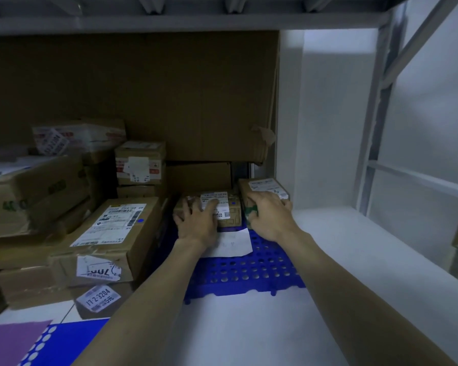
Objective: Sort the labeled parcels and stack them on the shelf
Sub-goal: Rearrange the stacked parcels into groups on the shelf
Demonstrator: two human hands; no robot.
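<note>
The left hand (197,221) lies flat on top of a small brown parcel (222,210), with its fingers spread out and straight, pressing down and not grabbing. The right hand (269,216) sits on a second small parcel (265,191) just beside the first one, and its fingers curl over the front corner to hold it. Both little boxes sit at the back of a blue mat with holes (249,270), close to the white wall (328,128). It looks like the person is tucking the two boxes side by side. To do this well, push them slowly till their sides touch and their fronts line up, and keep the white labels facing up so they can be read. A loose white paper (233,244) lies just in front, so slide gently and do not crumple it. The big stack of boxes (111,233) on the left is near, so do not bump it.
</note>
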